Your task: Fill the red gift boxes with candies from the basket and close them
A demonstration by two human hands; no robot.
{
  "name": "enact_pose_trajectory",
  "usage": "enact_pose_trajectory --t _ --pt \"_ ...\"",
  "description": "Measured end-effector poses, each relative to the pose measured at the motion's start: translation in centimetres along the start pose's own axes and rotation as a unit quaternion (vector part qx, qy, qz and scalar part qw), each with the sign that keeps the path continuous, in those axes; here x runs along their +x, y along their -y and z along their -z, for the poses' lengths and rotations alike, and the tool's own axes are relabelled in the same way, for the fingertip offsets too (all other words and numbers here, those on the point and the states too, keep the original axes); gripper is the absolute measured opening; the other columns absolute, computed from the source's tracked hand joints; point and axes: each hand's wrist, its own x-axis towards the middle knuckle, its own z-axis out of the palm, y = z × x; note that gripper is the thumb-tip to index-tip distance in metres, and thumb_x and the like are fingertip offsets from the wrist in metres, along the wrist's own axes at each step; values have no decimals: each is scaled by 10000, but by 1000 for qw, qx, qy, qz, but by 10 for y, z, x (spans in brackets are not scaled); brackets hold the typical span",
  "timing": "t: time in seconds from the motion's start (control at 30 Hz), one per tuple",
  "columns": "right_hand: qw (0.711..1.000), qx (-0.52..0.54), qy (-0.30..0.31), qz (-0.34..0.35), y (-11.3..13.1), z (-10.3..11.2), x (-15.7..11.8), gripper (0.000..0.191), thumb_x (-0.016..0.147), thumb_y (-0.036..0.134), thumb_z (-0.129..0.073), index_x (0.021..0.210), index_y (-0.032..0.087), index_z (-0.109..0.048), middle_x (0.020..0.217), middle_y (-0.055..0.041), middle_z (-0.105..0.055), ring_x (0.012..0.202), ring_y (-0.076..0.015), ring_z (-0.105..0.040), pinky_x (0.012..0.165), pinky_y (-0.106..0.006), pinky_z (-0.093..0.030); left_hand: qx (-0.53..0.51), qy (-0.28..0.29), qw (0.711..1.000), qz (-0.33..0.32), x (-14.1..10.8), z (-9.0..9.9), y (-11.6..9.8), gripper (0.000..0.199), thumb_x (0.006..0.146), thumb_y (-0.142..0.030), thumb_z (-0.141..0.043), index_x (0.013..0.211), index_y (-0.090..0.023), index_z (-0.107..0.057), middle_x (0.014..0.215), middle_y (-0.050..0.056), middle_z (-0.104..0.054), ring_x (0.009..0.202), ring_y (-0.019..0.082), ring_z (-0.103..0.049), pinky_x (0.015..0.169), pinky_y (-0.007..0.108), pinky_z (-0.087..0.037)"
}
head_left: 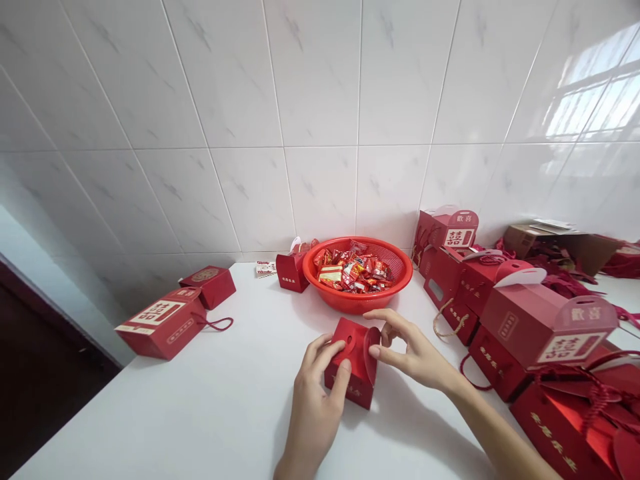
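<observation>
A small red gift box (356,387) with gold lettering stands on the white table, between my hands. My left hand (321,383) rests on its left side and top, thumb and fingers pressing on the folded flaps near a round hole. My right hand (407,347) is at the box's right side, with the thumb and a finger at the edge of a rounded flap. Behind the box, a red plastic basket (357,307) holds many wrapped candies (350,270).
At the left lie two closed red boxes (167,323) (213,283). Another small red box (293,272) stands beside the basket. Several red boxes (550,320) with cords are stacked on the right, before an open brown carton (520,239). A tiled wall (320,187) rises behind.
</observation>
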Motion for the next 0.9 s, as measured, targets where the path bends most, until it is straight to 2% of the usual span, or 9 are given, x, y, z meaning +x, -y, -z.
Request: enact_pose_trajectory --t 0.07,0.23,0.37,0.43,0.57,0.67,0.73,0.8,0.9 --pt "999 -19 -34 -24 -7 -9 0 522 874 503 -654 1294 206 -568 980 -47 -651 745 -162 -574 749 -321 -524 -4 8 1000 11 -1 0 -1 374 943 -454 -527 1162 -236 -739 1342 114 -624 1277 290 -593 1058 470 -507" --pt "997 -18 -69 -38 -16 -24 1 492 880 449 -632 1308 226 -535 1261 -97 -637 709 -146 -581 707 -322 -544 13 6 1000 12 -3 1 -7 385 933 -496 -531 1068 -232 -777 1287 135 -632 1221 311 -624 997 489 -549" --pt "995 -60 -81 -17 -13 -29 0 424 935 411 -556 1319 229 -544 1223 -108 -649 731 -170 -580 730 -354 -548 30 1 999 -11 -5 -2 -7 341 921 -472 -564 1043 -238 -781 1252 133 -627 1177 299 -649 951 462 -583" --pt "993 -92 -79 -1 -9 -30 -1 406 970 413 -509 1323 221 -559 1221 -123 -643 849 -206 -615 805 -389 -550 36 -11 999 -22 -7 -5 -6 328 920 -454 -571 1048 -235 -777 1246 134 -630 1162 297 -658 938 457 -593" --pt "992 -125 -6 3 -1 -24 -4 473 1011 508 -455 1366 226 -588 1333 -142 -599 1244 -279 -558 1076 -460 -455 32 -16 999 -37 -8 -7 -3 321 919 -435 -575 1081 -239 -769 1252 132 -643 1156 301 -668 915 447 -609" --pt "987 -121 103 -25 5 -12 -7 671 987 616 -450 1539 236 -423 1575 -170 -378 1472 -305 -363 1171 -467 -370 21 -11 999 -32 -8 -7 -2 332 915 -445 -581 1092 -236 -768 1266 129 -648 1174 305 -664 922 442 -609" --pt "977 -144 154 -42 10 -7 -10 853 919 688 -523 1600 225 -298 1665 -190 -188 1539 -351 -201 1199 -514 -309 18 -13 999 -30 -8 -7 -1 342 905 -454 -588 1086 -228 -771 1274 133 -648 1187 311 -659 941 451 -601" --pt "966 -187 174 -50 15 -7 -13 1022 832 732 -615 1617 195 -239 1675 -224 -125 1541 -404 -148 1197 -575 -277 18 -13 999 -28 -8 -7 -1 347 905 -455 -581 1078 -226 -775 1281 135 -648 1197 316 -654 965 469 -588" --pt "957 -247 143 -48 21 -18 -16 977 867 685 -606 1608 148 -262 1660 -256 -157 1531 -431 -158 1179 -611 -290 20 -10 1000 -22 -9 -7 -2 359 916 -468 -562 1078 -231 -777 1285 133 -651 1202 316 -649 990 491 -569"
